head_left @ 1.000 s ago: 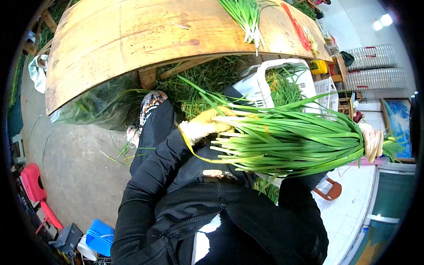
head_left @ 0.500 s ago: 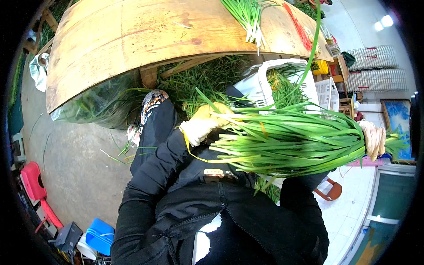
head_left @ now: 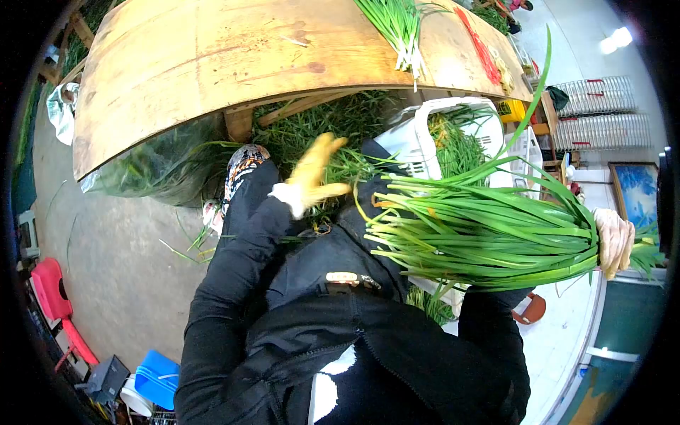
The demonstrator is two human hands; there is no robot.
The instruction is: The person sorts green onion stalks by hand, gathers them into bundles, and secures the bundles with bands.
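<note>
A big bunch of garlic chives (head_left: 489, 230) stretches sideways above my lap, its long flat green leaves pointing left. My right hand (head_left: 615, 242), in a pale glove, is wrapped round the bunch at its right end; a short part sticks out beyond the fist. Some leaf tips on the left look yellow or brown, and one long leaf arcs up over the rest. My left hand (head_left: 312, 180), in a yellow glove with a white cuff, is apart from the bunch to its left, fingers spread and holding nothing.
Ahead stands a wooden table (head_left: 212, 57) with a smaller bunch of chives (head_left: 397, 32) and red ties (head_left: 478, 46) on it. Under its edge are loose green leaves (head_left: 319, 120), a white basket (head_left: 411, 142) of leaves and a clear plastic bag (head_left: 156, 166) of greens.
My left hand has let go of the leaf tips and moved left, its fingers opening. The bunch in my right hand has shifted slightly right and down.
</note>
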